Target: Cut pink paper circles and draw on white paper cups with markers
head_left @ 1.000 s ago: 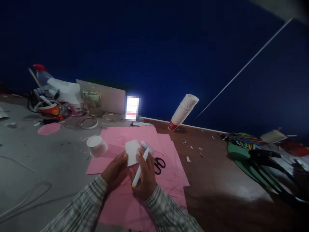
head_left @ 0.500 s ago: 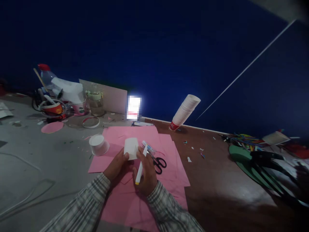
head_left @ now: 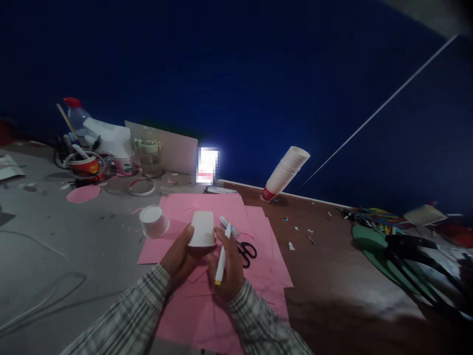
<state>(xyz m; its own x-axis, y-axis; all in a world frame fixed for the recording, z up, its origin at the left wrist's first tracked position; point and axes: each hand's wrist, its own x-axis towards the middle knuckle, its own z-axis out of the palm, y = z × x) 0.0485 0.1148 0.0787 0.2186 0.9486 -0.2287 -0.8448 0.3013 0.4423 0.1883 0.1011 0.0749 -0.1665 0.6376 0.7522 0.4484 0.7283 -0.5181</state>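
From the head view, at lower centre of the frame, your left hand [head_left: 181,257] grips a white paper cup [head_left: 202,229] above the pink paper [head_left: 254,246]. Your right hand [head_left: 228,268], touching the cup, is closed around a white marker [head_left: 221,256]. Black scissors [head_left: 247,251] lie just right.

Both arms wear the long sleeves of one checked shirt. The left sleeve [head_left: 121,320] and the right sleeve [head_left: 262,325] carry the same pattern: a pale grey-cream ground crossed by darker grey bands and thin lines that form squares. The cloth looks soft and a little creased, with folds along both forearms. Each sleeve reaches the wrist. Beyond the sleeve ends the left hand [head_left: 181,256] and the right hand [head_left: 229,266] are bare; dim light dulls the colours
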